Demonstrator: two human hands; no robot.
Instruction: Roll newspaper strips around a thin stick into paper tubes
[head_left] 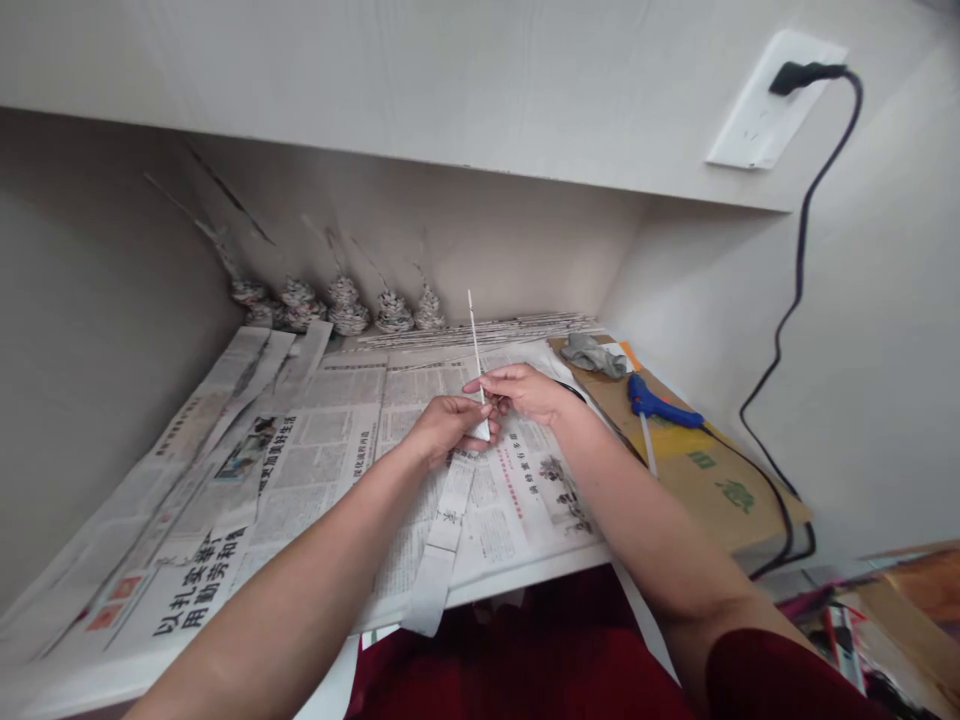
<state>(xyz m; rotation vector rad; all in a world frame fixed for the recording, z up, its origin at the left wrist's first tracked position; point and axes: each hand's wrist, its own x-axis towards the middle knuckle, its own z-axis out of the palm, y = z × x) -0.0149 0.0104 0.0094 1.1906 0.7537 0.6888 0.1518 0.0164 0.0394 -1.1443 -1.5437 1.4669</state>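
Observation:
A thin, whitish rolled paper stick (474,335) rises at a slight tilt from between my hands. My left hand (442,428) pinches its lower end, where a newspaper strip (450,500) is wrapped round it. From there the strip's loose tail runs over the spread newspaper (345,430) and past the front edge of the table. My right hand (529,392) comes from the other side, its fingers closed on the stick just above my left fingertips. Parts of the fingers overlap, so the exact contact is hidden.
Several woven paper gourd shapes (349,308) stand along the back wall, beside a pile of thin paper sticks (487,330). Cut newspaper strips (262,375) lie left. On cardboard (697,475) at right rest a blue glue gun (664,405) and a grey cloth (594,355). A black cord (802,240) hangs from the socket.

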